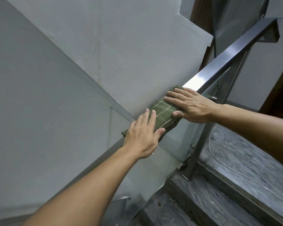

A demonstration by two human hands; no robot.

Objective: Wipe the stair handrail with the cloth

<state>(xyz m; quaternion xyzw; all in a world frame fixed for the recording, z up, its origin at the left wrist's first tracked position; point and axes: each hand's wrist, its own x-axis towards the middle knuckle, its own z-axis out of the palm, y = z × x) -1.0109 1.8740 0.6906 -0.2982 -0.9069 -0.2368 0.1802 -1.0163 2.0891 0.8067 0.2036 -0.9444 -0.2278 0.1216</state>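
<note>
A folded green cloth [162,114] with pale stripes lies draped over the steel handrail [225,59], which slopes up to the right. My left hand [141,136] presses flat on the cloth's lower end, thumb hooked on the near side. My right hand [191,106] lies flat across the cloth's upper end, fingers spread over the rail. The rail under the cloth and both hands is hidden; below my left hand it continues down to the left.
A glass panel [175,144] hangs under the rail, held by a steel post [201,141]. Grey stone steps [235,185] rise on the right. A grey wall [72,70] fills the left side beyond the rail. Dark wood door frames stand at the far right.
</note>
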